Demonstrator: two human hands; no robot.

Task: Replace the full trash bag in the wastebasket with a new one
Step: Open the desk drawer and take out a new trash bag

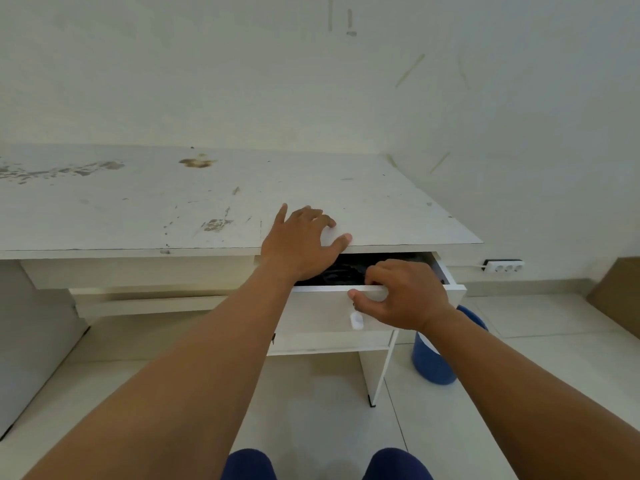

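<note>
The white wall (311, 71) behind the counter (138, 202) is scuffed and streaked, and pale floor tiles (311, 393) run under and to the right of the counter. The counter itself is white, worn and stained brown in patches, with a drawer (318, 313) pulled partly out below its front edge at the right end. Low to the right of the counter, a blue wastebasket (433, 362) stands on the floor, mostly hidden by the right forearm; whether a bag sits in it cannot be told. A white power strip (504, 266) lies by the wall, right of the counter. The left hand (301, 240) rests on the counter's front edge, fingers spread and relaxed, holding nothing. The right hand (398, 296) grips the drawer's top edge, fingers curled over it, thumb on the front. Something dark (339, 275) lies inside, probably the new bags. Judging from this, fetching a fresh bag is only beginning; fitting it remains.
</note>
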